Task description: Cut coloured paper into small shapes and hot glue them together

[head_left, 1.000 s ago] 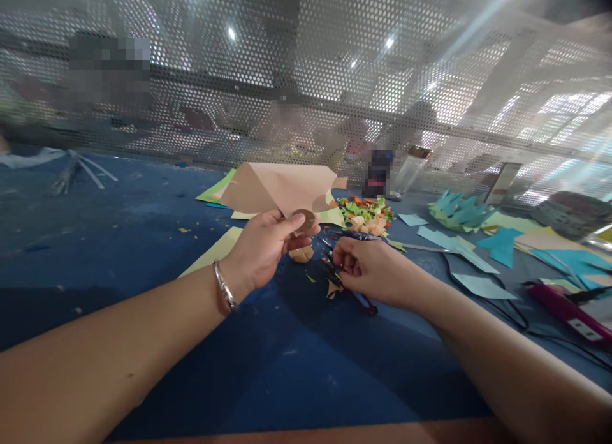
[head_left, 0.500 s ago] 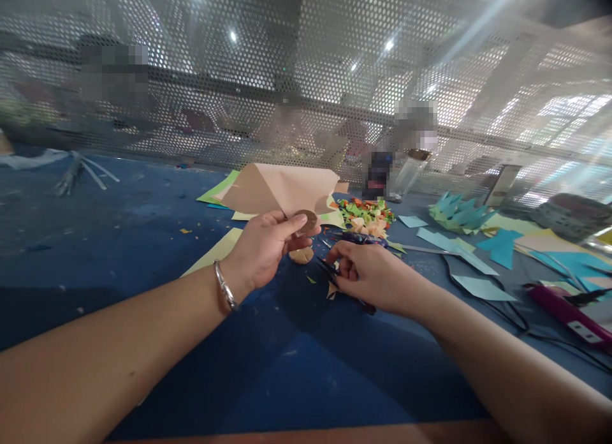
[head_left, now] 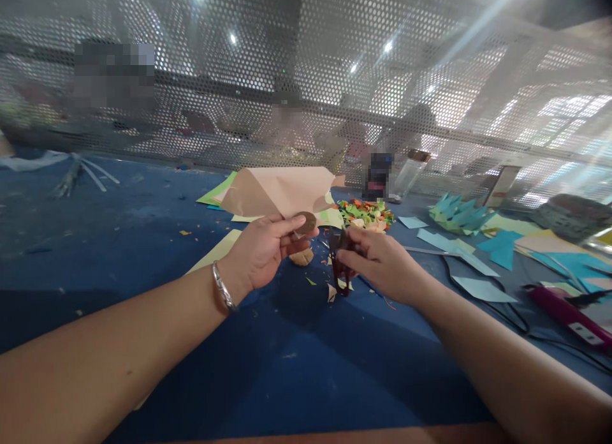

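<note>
My left hand (head_left: pixel 261 249) pinches a peach paper sheet (head_left: pixel 287 185) together with a brown round disc (head_left: pixel 308 223). The sheet curls up and away beyond my fingers. To the right, my right hand (head_left: pixel 377 265) is closed around dark-handled scissors (head_left: pixel 341 275), turned upright and apart from the paper; their blades are hard to make out. Round tan paper pieces (head_left: pixel 302 258) lie on the blue table (head_left: pixel 287 367) just under the left hand. A small peach offcut (head_left: pixel 331 293) rests below the scissors.
A heap of orange, green and peach scraps (head_left: pixel 366 213) lies behind my right hand. Further right are blue paper strips (head_left: pixel 456 252), a spiky turquoise paper piece (head_left: pixel 461 214), a purple power strip (head_left: pixel 567 313) and cables. A perforated panel (head_left: pixel 287 67) stands behind, with a glass jar (head_left: pixel 411 173) before it.
The scissors have swung from slanting toward the left hand to nearly upright, and the right hand has turned with them. The peach sheet has shifted slightly; the left hand keeps its hold.
</note>
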Demonstrator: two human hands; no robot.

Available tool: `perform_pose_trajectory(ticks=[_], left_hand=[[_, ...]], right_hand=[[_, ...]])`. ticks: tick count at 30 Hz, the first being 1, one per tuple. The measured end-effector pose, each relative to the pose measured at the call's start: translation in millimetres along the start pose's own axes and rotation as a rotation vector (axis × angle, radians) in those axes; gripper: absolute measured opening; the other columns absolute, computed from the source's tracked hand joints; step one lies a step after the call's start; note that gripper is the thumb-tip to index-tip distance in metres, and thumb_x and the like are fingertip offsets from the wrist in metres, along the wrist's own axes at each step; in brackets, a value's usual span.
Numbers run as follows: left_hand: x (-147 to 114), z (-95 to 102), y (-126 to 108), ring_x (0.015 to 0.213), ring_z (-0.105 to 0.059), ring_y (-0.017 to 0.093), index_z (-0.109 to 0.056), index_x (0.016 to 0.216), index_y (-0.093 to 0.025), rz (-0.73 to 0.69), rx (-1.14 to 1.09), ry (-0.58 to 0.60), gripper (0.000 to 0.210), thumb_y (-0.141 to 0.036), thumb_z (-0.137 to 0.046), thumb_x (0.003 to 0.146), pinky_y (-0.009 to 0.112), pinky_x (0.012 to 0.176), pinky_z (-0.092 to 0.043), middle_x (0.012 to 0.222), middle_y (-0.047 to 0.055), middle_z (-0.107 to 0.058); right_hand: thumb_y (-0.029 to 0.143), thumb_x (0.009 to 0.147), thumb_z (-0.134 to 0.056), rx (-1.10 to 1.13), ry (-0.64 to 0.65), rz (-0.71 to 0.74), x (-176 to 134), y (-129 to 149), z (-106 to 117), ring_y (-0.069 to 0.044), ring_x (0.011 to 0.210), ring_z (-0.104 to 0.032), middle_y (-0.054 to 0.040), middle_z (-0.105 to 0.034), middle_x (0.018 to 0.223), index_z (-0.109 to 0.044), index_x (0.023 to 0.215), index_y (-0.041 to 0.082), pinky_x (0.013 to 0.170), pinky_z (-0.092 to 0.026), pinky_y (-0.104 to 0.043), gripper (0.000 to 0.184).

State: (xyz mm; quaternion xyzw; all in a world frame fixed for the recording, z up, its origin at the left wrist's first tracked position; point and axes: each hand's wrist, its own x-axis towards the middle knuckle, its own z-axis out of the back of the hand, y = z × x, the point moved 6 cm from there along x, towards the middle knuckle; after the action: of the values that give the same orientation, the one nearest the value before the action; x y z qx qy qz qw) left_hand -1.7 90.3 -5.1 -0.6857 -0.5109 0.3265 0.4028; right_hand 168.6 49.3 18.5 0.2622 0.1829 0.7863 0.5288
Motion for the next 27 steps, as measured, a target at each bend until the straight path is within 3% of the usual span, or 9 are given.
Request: perform_pose_trajectory(ticks=[3, 5, 10, 12, 15, 22, 27], left_hand=[[-1, -2.2, 1, 0.085, -0.074, 0.02, -0.077, 0.088, -0.012, 0.034, -0.003, 0.017, 0.011, -0.009, -0.066, 0.087, 0.027, 0.067, -0.059, 0.099, 0.012, -0.077], [-1, -2.8, 1, 0.085, -0.074, 0.02, -0.076, 0.09, -0.011, 0.045, -0.004, 0.032, 0.011, -0.008, -0.066, 0.088, 0.027, 0.068, -0.06, 0.098, 0.012, -0.077], [-1, -1.6, 2, 0.088, -0.074, 0.021, -0.074, 0.09, -0.011, 0.055, -0.01, 0.019, 0.011, -0.007, -0.065, 0.088, 0.028, 0.067, -0.06, 0.099, 0.011, -0.075], [-3, -2.8, 4, 0.089, -0.074, 0.022, -0.073, 0.089, -0.013, 0.07, -0.009, 0.015, 0.01, -0.008, -0.065, 0.087, 0.029, 0.066, -0.059, 0.099, 0.01, -0.075], [-7, -7.0, 8, 0.084, -0.073, 0.021, -0.073, 0.087, -0.015, 0.077, -0.015, 0.025, 0.009, -0.01, -0.066, 0.088, 0.031, 0.068, -0.059, 0.095, 0.008, -0.076], [-13, -17.2, 9, 0.078, -0.07, 0.017, -0.071, 0.081, -0.015, 0.053, -0.075, 0.057, 0.018, -0.007, -0.058, 0.092, 0.032, 0.079, -0.058, 0.087, 0.007, -0.075], [-13, -15.6, 5, 0.076, -0.071, 0.015, -0.068, 0.081, -0.014, 0.032, -0.108, 0.014, 0.017, -0.005, -0.059, 0.092, 0.032, 0.08, -0.058, 0.086, 0.005, -0.074]], right_hand=[[0.027, 0.093, -0.048, 0.305, 0.019, -0.017, 2, -1, -3, -0.015, 0.065, -0.065, -0.0005, -0.067, 0.077, -0.05, 0.088, 0.021, 0.06, -0.047, -0.027, 0.008], [0.028, 0.094, -0.046, 0.363, 0.028, -0.024, 2, -1, -4, -0.015, 0.063, -0.065, -0.0007, -0.068, 0.078, -0.049, 0.09, 0.022, 0.058, -0.048, -0.027, 0.008], [0.027, 0.092, -0.05, -0.079, -0.099, 0.037, -1, 4, 0, -0.013, 0.056, -0.047, 0.0048, -0.052, 0.063, -0.04, 0.078, 0.024, 0.055, -0.032, -0.026, 0.018], [0.027, 0.092, -0.051, -0.155, -0.128, 0.07, -2, 8, -1, -0.012, 0.055, -0.042, 0.0061, -0.045, 0.06, -0.036, 0.076, 0.024, 0.055, -0.028, -0.027, 0.022], [0.027, 0.092, -0.05, -0.121, -0.135, 0.068, -2, 9, -6, -0.012, 0.053, -0.041, 0.0067, -0.043, 0.058, -0.037, 0.077, 0.024, 0.054, -0.027, -0.026, 0.021], [0.028, 0.093, -0.053, -0.033, -0.109, 0.054, -3, 7, -16, -0.013, 0.059, -0.049, 0.0036, -0.056, 0.07, -0.05, 0.092, 0.022, 0.056, -0.031, -0.025, 0.007], [0.027, 0.088, -0.059, 0.065, -0.072, 0.001, -2, 4, -21, -0.014, 0.063, -0.055, 0.003, -0.063, 0.075, -0.049, 0.102, 0.021, 0.059, -0.037, -0.026, 0.018]])
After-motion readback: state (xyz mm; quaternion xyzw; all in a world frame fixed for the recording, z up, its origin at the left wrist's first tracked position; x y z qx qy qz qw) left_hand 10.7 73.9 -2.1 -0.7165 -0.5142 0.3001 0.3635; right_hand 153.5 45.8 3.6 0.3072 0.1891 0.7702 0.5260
